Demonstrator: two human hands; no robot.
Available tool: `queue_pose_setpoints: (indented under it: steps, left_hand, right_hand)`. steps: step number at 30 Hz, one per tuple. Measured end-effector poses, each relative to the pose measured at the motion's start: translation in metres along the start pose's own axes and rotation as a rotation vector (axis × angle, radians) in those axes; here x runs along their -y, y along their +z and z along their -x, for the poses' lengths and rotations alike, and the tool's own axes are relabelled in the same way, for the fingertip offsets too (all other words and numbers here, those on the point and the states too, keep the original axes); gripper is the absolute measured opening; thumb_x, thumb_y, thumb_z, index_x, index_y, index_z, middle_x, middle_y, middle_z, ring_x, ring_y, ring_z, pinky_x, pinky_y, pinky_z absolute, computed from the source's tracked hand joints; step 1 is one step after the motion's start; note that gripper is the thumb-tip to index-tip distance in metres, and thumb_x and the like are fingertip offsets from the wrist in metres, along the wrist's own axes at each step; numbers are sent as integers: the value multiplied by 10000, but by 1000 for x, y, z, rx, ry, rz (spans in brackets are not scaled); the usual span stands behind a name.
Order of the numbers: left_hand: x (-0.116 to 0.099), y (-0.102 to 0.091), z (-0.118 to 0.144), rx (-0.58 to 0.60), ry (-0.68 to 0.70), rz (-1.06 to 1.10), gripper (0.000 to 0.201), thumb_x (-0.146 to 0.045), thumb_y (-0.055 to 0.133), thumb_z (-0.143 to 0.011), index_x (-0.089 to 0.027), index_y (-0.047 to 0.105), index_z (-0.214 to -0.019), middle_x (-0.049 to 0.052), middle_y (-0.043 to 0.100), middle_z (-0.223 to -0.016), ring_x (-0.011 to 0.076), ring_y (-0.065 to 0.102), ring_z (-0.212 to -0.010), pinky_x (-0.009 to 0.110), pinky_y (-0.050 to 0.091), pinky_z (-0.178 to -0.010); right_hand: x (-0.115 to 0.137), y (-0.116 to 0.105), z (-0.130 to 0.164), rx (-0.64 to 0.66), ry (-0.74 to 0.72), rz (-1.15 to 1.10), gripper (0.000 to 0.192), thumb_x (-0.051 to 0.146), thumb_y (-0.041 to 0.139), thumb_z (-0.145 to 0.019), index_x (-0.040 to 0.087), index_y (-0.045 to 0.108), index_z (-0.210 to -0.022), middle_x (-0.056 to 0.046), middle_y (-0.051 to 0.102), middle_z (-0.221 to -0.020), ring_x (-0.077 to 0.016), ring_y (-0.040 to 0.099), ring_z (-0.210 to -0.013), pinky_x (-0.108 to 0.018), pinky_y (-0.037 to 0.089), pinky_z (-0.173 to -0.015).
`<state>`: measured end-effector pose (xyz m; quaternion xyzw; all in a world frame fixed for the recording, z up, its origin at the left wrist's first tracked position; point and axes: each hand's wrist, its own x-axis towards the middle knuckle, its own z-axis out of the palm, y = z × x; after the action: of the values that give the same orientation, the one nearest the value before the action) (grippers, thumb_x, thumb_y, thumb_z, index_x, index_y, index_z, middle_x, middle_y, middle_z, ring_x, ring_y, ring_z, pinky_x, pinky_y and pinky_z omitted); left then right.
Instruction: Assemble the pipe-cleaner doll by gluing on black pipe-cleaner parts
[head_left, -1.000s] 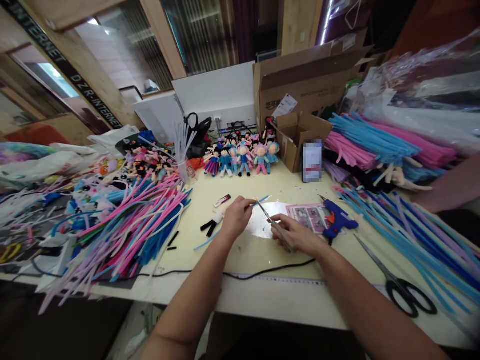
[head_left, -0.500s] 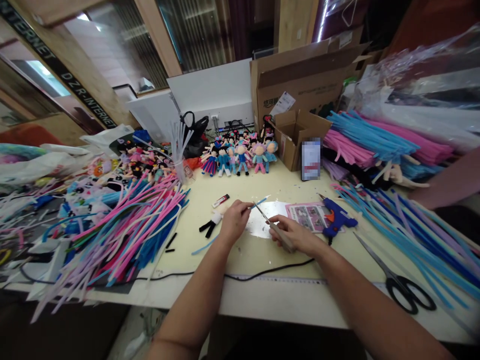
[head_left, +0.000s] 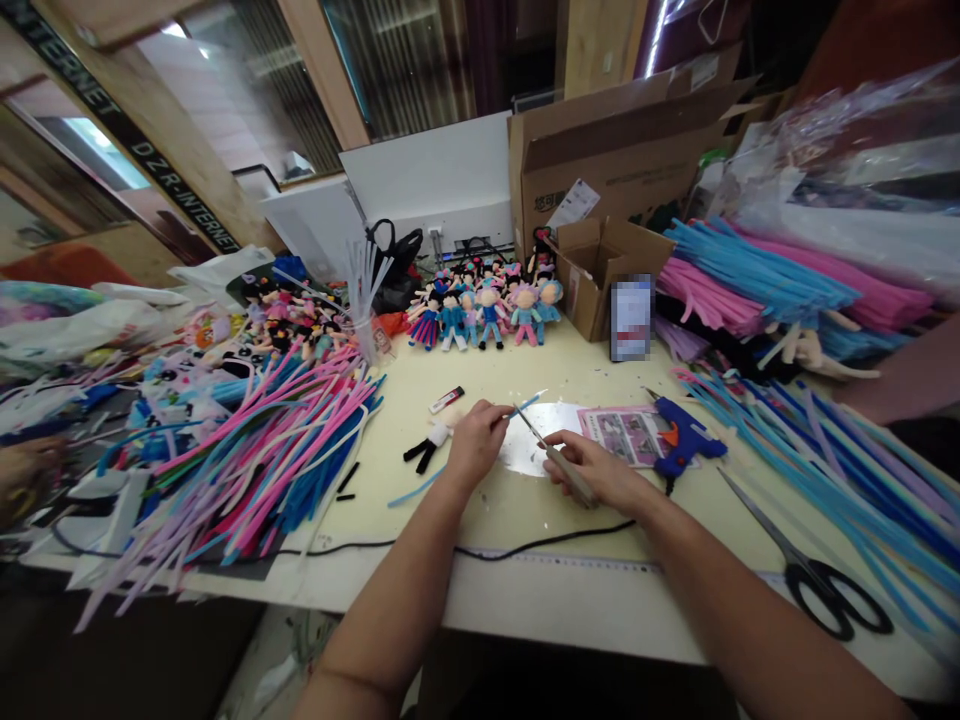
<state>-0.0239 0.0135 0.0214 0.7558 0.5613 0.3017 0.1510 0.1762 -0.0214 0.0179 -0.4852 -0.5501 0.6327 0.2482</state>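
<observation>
My left hand (head_left: 476,445) pinches a light blue pipe cleaner (head_left: 526,404) over the cream table (head_left: 480,510). My right hand (head_left: 600,473) grips a pair of small scissors (head_left: 551,452) by the handle; its blades point up-left and meet the pipe cleaner near my left fingertips. A small unfinished doll (head_left: 426,446) with black legs lies just left of my left hand. A loose blue pipe cleaner piece (head_left: 414,488) lies on the table below it.
A big heap of pink, blue and white pipe cleaners (head_left: 255,455) fills the left. Blue pipe cleaners (head_left: 817,460), a blue glue gun (head_left: 684,442) and black scissors (head_left: 821,575) lie right. Finished dolls (head_left: 484,310) and cardboard boxes (head_left: 600,170) stand behind. A black cable (head_left: 525,547) crosses the front.
Hardly anything has moved: both hands stay together at the table's middle, the scissors held at the blue pipe cleaner. Only the camera view has shifted slightly.
</observation>
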Motion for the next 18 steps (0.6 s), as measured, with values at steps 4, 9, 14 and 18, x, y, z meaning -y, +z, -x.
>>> queue_pose_setpoints:
  steps: [4, 9, 14, 18]
  left_hand:
    - [1, 2, 1, 1, 1, 18, 255, -129, 520, -830, -217, 681, -1007, 26, 619, -881, 136, 592, -822, 255, 451, -787]
    - [3, 5, 1, 3, 13, 21, 253, -149, 508, -845, -212, 677, -1023, 31, 625, -900, 137, 593, -839, 254, 446, -805]
    - [5, 6, 2, 11, -7, -4, 235, -183, 520, -843, -215, 674, -1017, 28, 629, -897, 143, 595, -832, 266, 447, -784]
    - [4, 5, 2, 22, -37, -16, 224, -228, 528, -842, -215, 677, -1008, 28, 637, -874, 145, 597, -797, 273, 451, -759]
  right_hand:
    - [-2, 0, -1, 11, 9, 3, 444, 495, 631, -712, 217, 503, -1034, 45, 507, -654, -90, 484, -498, -197, 331, -402]
    - [-3, 0, -3, -19, 34, 28, 487, 513, 634, -700, 219, 506, -1067, 36, 521, -662, -94, 490, -497, -196, 318, -389]
    - [-7, -2, -5, -58, 20, 16, 502, 519, 637, -696, 216, 517, -1077, 36, 529, -647, -100, 493, -491, -205, 320, -390]
    - [-7, -5, -5, -72, 0, -15, 493, 521, 624, -710, 214, 516, -1080, 26, 539, -670, -102, 499, -495, -204, 322, -381]
